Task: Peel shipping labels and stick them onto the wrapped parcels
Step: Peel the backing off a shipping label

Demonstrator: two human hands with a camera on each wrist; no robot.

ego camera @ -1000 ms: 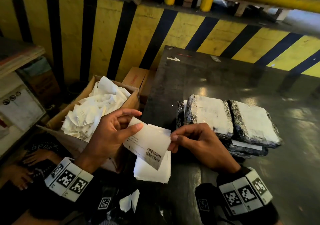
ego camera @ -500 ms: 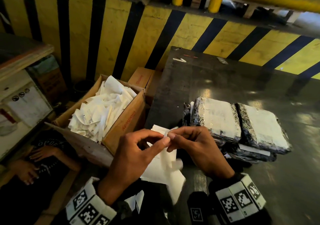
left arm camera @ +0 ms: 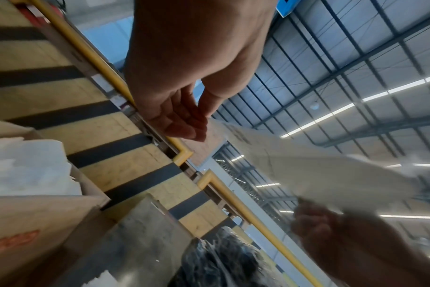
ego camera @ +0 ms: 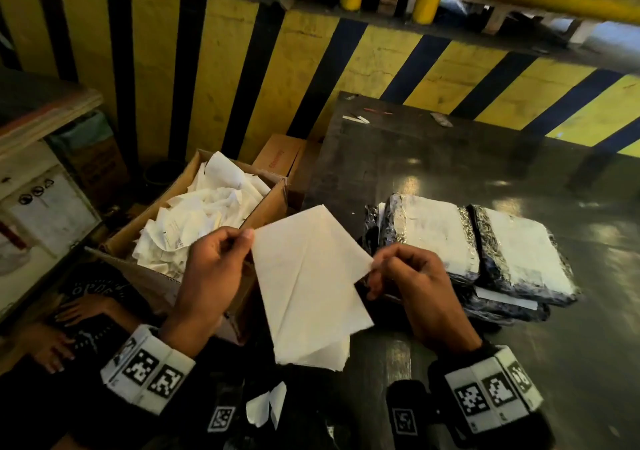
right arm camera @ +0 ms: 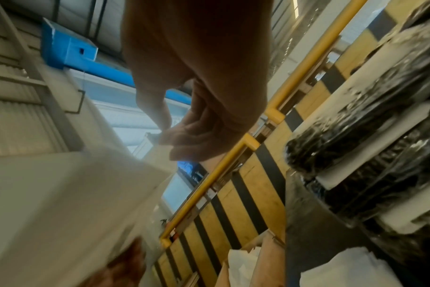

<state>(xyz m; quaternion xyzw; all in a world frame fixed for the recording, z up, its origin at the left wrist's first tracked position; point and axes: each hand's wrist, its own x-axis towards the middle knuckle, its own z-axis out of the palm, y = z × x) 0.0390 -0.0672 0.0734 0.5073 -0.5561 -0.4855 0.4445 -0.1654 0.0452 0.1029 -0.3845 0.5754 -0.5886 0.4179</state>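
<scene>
paper this thin is light and floppy: the shipping label [ego camera: 306,276] hangs in the air between both hands, just beside the wrapped parcels [ego camera: 460,248]. left hand [ego camera: 207,276] and right hand [ego camera: 415,283] pinch opposite top corners, probably the best hold for peeling.

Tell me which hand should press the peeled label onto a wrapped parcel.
Right, probably. The right hand pinches the white paper label at its corner and sits beside the black film-wrapped parcels; the left hand is over by the brown cardboard box.
</scene>
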